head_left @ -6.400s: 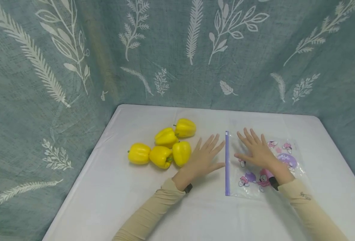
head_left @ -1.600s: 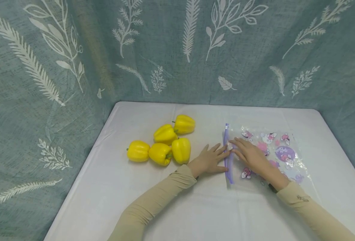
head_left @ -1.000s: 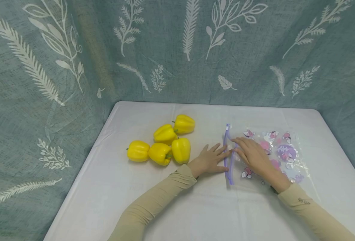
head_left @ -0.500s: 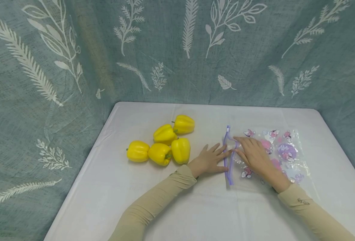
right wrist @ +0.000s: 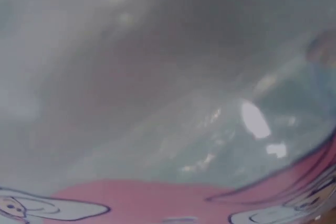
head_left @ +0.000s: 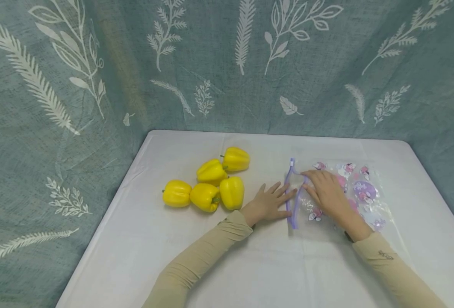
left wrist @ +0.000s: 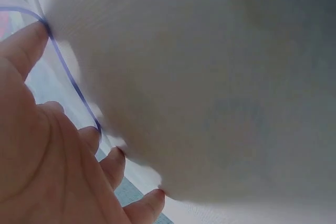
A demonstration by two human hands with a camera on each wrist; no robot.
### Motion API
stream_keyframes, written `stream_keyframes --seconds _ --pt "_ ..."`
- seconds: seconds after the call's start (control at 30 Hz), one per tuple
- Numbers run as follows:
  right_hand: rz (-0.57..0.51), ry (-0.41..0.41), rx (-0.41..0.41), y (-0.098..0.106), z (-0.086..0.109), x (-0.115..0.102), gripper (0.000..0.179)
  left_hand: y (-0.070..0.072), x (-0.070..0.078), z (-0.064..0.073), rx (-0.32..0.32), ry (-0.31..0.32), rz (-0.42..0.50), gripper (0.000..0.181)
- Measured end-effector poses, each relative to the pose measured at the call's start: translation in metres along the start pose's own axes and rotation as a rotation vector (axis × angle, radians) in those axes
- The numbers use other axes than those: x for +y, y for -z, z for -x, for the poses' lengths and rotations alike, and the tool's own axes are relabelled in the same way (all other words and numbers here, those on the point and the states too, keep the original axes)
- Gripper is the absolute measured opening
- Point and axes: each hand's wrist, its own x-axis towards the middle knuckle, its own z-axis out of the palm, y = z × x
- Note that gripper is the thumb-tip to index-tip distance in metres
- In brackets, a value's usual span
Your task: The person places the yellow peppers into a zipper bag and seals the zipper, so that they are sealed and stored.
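A clear zip bag (head_left: 365, 214) with pink and purple cartoon prints lies flat on the right of the table, its purple-edged mouth facing left and parted. My left hand (head_left: 267, 203) has its fingers spread, their tips pressing the lower lip of the mouth to the table; in the left wrist view, the thumb touches the purple strip (left wrist: 77, 92). With thumb and fingers, my right hand (head_left: 327, 192) pinches the upper lip and holds it back to the right. Seen very close in the right wrist view is blurred, glossy printed film (right wrist: 142, 198).
Several yellow bell peppers (head_left: 232, 193) lie grouped left of my left hand, some touching each other. The white-covered table (head_left: 211, 265) meets a green curtain (head_left: 227, 102) with white leaf patterns at its back and left.
From flat, spread hands, my left hand has moved to the bag's lower lip and my right hand has taken the upper lip. The mouth has parted, widening slightly over the last second.
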Motion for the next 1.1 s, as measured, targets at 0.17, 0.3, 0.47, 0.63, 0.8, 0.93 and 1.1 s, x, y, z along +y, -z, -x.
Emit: stream_keyframes --seconds 0.17,0.3,0.47,0.63,0.8,0.93,1.1 --pt "-0.043 -0.018 0.010 0.004 -0.008 0.002 0.034 0.000 -0.002 -0.002 -0.002 0.010 0.020 0.069" --pt "-0.104 -0.074 0.013 0.008 -0.010 0.002 0.033 0.001 -0.004 -0.002 -0.002 0.012 0.033 0.070" --pt "-0.118 -0.087 0.040 0.012 -0.011 0.002 0.033 0.001 -0.007 -0.002 0.012 0.011 0.052 0.070" --pt "-0.103 -0.050 0.066 0.012 -0.013 0.004 0.032 0.000 -0.010 -0.003 0.019 0.012 0.065 0.071" --pt "-0.123 -0.049 0.099 0.011 -0.012 0.007 0.033 0.000 -0.011 -0.003 0.013 0.003 0.088 0.072" --pt "-0.129 -0.045 0.120 0.010 -0.011 0.008 0.034 0.001 -0.012 -0.002 0.025 0.004 0.107 0.073" --pt "-0.118 -0.035 0.108 0.010 -0.013 0.009 0.034 -0.002 -0.014 -0.004 0.050 -0.003 0.135 0.075"
